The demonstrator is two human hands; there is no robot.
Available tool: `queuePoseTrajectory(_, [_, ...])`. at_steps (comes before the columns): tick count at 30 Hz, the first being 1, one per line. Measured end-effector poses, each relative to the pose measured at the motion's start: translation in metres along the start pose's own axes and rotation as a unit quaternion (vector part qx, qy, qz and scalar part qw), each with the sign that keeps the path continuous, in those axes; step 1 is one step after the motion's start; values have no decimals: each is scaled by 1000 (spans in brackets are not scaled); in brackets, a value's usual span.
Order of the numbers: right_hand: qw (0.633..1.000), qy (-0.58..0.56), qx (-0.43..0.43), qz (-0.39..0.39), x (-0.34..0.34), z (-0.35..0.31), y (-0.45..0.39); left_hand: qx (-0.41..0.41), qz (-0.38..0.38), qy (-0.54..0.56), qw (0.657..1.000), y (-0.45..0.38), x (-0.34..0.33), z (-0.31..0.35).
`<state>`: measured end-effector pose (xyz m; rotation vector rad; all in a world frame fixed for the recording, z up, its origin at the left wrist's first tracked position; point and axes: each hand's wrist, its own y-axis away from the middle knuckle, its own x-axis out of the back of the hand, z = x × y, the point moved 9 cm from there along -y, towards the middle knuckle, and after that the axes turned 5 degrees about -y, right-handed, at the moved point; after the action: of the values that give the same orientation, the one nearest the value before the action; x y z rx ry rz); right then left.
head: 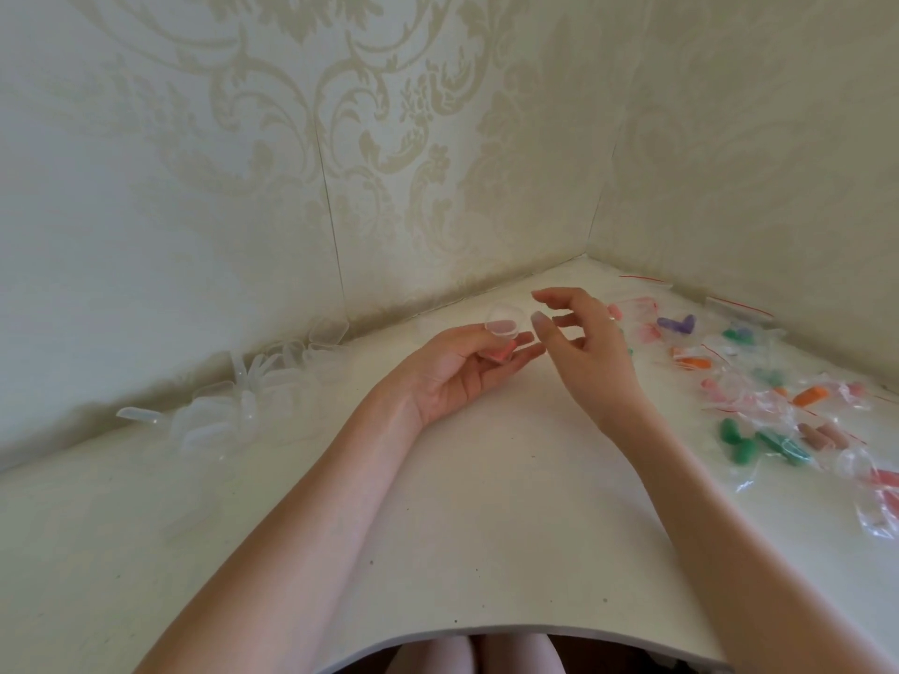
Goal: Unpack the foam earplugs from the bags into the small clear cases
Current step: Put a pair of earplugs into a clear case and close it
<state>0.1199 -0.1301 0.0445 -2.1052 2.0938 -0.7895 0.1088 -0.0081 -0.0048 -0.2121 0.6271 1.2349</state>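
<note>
A white surface (438, 503) is standing in a wallpapered corner. Above it, the left hand (457, 367) is pinching a small clear case (649, 328) with pink earplugs (498, 355) inside. Just right of the case, the right hand (584, 342) is hovering, its grip spread. Further right, bagged earplugs (778, 406) are lying.

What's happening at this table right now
A person is packing foam earplugs into small clear cases. The left hand holds an open clear case with a pink earplug at its fingers. The right hand hovers beside it, fingers loose, holding nothing. Bagged earplugs lie to the right, empty cases along the left wall.
</note>
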Motion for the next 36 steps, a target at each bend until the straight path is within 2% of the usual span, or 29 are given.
queuePoseTrajectory(5, [998,-9,-23,-63,-17,7,4,-12,27,13,999,-1,4,-1])
queuePoseTrajectory(10, [994,-74,-47,-58,-20,5,6,4,-12,-5,1000,3,-7,-5])
queuePoseTrajectory(16, [992,-98,-60,-43,-15,7,5,35,-36,79,996,3,-13,-9])
queuePoseTrajectory(22, [996,-72,9,-44,-14,-5,4,20,-21,138,990,2,-7,-6])
queuePoseTrajectory(25, [995,16,70,-74,-20,-14,9,6,-30,175,984,-2,-2,-2])
queuePoseTrajectory(28, [984,85,123,-93,-26,-19,13,20,-49,125,991,1,-4,-3])
queuePoseTrajectory(31, [996,24,76,-40,-14,-14,7,31,-33,-1,999,-1,-6,-7])
queuePoseTrajectory(33, [999,-31,34,-13,-6,-7,3,-29,21,-122,992,-5,-1,0])
queuePoseTrajectory(36, [998,-66,8,-5,-4,-1,1,-191,95,-298,931,2,-3,24])
